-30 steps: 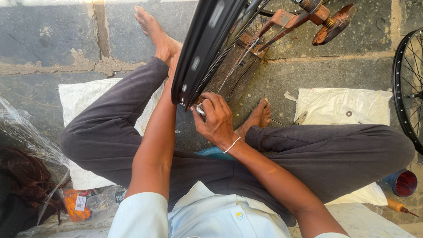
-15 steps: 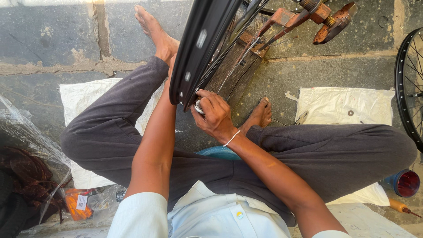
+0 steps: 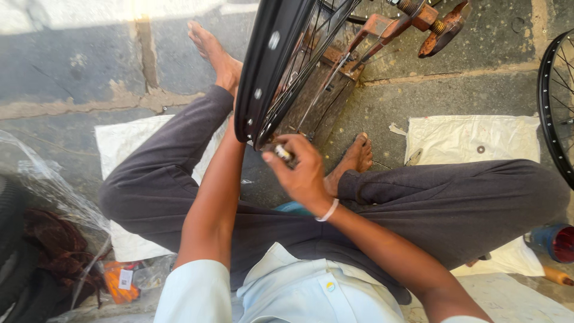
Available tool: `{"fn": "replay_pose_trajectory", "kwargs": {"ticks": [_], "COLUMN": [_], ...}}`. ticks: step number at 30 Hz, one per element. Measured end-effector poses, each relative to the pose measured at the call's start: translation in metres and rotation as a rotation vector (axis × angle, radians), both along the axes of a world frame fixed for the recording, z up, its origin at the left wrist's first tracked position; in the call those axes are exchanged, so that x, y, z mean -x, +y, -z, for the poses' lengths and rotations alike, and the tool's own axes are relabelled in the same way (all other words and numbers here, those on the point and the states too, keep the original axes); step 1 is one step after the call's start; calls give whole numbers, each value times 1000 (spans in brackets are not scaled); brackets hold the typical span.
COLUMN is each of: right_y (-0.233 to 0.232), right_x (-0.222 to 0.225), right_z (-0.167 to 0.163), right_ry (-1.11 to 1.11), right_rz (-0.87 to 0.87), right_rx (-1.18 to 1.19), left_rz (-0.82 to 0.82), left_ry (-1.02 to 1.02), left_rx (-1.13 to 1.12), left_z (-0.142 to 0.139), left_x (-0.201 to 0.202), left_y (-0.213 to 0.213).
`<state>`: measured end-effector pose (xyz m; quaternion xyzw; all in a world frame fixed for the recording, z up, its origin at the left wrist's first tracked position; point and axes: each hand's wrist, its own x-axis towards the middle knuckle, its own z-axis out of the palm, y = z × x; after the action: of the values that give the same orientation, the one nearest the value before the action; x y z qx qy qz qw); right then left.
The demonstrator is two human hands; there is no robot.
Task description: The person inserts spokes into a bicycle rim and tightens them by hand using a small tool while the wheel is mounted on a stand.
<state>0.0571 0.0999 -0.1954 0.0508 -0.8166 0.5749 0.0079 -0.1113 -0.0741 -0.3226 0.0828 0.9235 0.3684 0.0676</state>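
Looking down from the head cam, I had the black wheel rim (image 3: 263,72) standing on edge between my knees, held in a rusty stand (image 3: 382,27) with its lower edge right in front of me. My right hand (image 3: 302,170) was at that bottom edge, fingers (image 3: 276,160) pinched tight on a small metal tool (image 3: 284,153) against the rim. My left hand was tucked behind the rim, so I couldn't tell what those fingers were doing. White sacks (image 3: 472,140) lay on the stone floor (image 3: 78,72), with another wheel (image 3: 556,101) off to the right.
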Motion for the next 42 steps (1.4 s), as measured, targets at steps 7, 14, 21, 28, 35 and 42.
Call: {"fn": "replay_pose_trajectory", "kwargs": {"ticks": [7,14,21,28,35,42], "right_y": [70,61,33,34,30,31], "right_x": [27,65,80,99,105,109], "right_z": [-31,-85,-132,-171,-177,-197], "right_ry": [46,593,741,737,861,850], "right_rz": [-43,-436,-399,-397,-215,-101], "right_rx": [-243,-430,-290,-158,-119,-102], "left_rz": [211,-127,-216,-212,-178,-162], "left_ry": [364,243,354,466,470,413], "left_rx": [-158,-595,-980,-998,-971,-1012], "left_z": [-80,-163,-183,-249,-292,-316], "left_x": [-98,-164,-143,-117,-105,-98], "left_y": [-25,-11,24,39,48,56]}}
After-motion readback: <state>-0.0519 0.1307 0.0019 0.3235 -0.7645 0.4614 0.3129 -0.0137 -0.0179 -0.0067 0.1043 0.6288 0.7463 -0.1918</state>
